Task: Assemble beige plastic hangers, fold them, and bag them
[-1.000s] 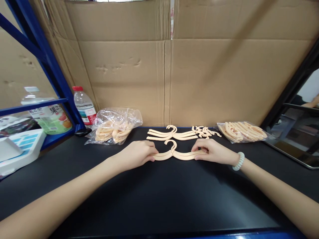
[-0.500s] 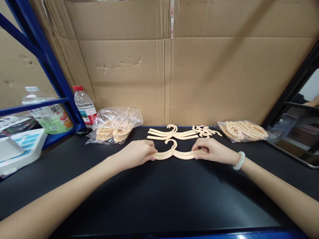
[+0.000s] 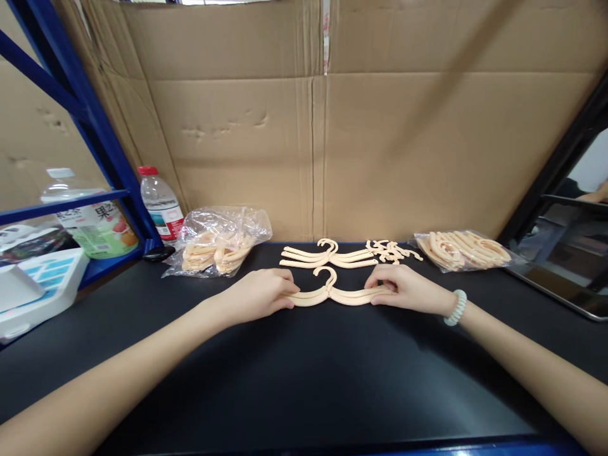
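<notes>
Both hands are resting on the black table [image 3: 304, 380], each gripping one end of a small peach plastic hanger [image 3: 332, 292] that is lying flat near the middle of the surface, hook pointing toward twelve o'clock. The left hand [image 3: 259, 294] is pinching the hanger's left arm, fingers curled together over the tip and thumb tucked beneath; the right hand [image 3: 403, 288], wearing a pale bead bracelet [image 3: 456, 308] at the wrist, is pinching the right arm the same way, fingers pressed close. Just beyond the held hanger, at twelve o'clock, a stack of finished hangers [image 3: 327, 255] is lying flat, apart from the hands, and beside it toward one o'clock a small heap of loose hook pieces [image 3: 392, 251] is sitting. At two o'clock a clear bag of curved parts [image 3: 463, 248] is lying, and at ten o'clock a crumpled plastic bag [image 3: 218, 244] is holding more peach parts. Farther out at ten o'clock a water bottle [image 3: 160, 204] with a red cap is standing against the blue shelf frame [image 3: 95, 136]. A cardboard wall [image 3: 332, 145] is closing off the back edge, and nothing is lying between the hands and the hanger.
</notes>
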The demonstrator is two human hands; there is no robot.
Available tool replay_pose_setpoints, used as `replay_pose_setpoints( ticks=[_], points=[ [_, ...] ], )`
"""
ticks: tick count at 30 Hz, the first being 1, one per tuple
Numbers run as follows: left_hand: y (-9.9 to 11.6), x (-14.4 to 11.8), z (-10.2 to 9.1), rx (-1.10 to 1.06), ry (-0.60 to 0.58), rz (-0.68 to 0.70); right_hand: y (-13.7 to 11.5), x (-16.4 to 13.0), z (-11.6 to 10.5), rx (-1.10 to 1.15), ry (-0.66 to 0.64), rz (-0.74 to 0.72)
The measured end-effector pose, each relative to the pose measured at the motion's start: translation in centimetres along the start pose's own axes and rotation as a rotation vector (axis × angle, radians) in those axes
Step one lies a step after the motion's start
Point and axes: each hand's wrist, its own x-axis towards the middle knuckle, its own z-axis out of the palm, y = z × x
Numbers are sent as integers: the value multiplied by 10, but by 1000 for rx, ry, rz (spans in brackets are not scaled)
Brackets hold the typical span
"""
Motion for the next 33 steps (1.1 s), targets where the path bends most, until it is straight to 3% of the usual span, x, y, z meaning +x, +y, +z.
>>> replay_pose_setpoints(
  ticks=[3,7,17,33],
  points=[
    [-4,0,-5,-63,-14,11,3,-1,-1,32,20,-11],
    [-17,1,-6,-174,67,-51,9,0,-6,56,190,37],
    [-46,7,17,-224,298,-141,38,1,-10,276,422,216],
    [-52,13,38,-312,498,-128,49,2,-13,206,482,299]
  ],
)
